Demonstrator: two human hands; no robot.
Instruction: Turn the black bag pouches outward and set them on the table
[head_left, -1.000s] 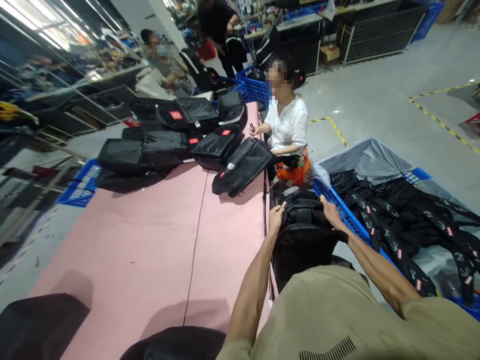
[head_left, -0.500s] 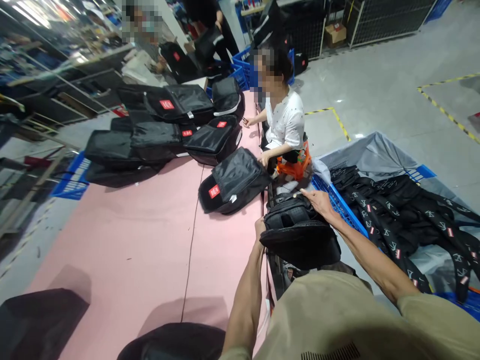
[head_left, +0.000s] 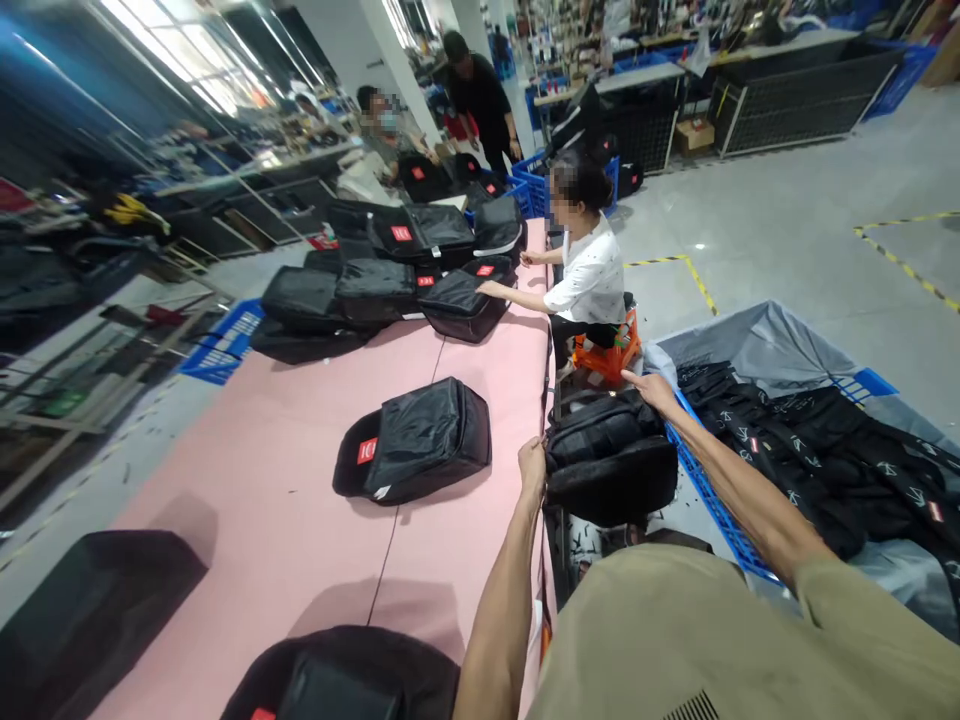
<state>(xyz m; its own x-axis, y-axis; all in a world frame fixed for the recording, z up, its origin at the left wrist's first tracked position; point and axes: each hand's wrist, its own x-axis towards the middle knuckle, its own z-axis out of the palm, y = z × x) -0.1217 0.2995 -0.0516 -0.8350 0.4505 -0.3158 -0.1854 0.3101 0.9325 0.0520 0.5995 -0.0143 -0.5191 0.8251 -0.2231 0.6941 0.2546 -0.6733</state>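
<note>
My left hand (head_left: 532, 467) grips the near left side of a black backpack (head_left: 609, 458). The far right top of the same bag is held by my right hand (head_left: 654, 390). The bag hangs tilted in the gap between the pink table (head_left: 300, 500) and a blue crate (head_left: 712, 490). Another black backpack with a red label (head_left: 416, 440) lies flat on the table, just left of my left hand.
A seated person in a white shirt (head_left: 589, 275) reaches across the table toward a pile of black backpacks (head_left: 390, 275). The crate on my right holds black straps (head_left: 817, 450). More dark bags (head_left: 345, 680) lie at the table's near edge. Other people stand at the back.
The labelled backpack slid down the table toward me. The seated person's arm now reaches to the far pile. My hands still hold the bag, now tilted more toward the table.
</note>
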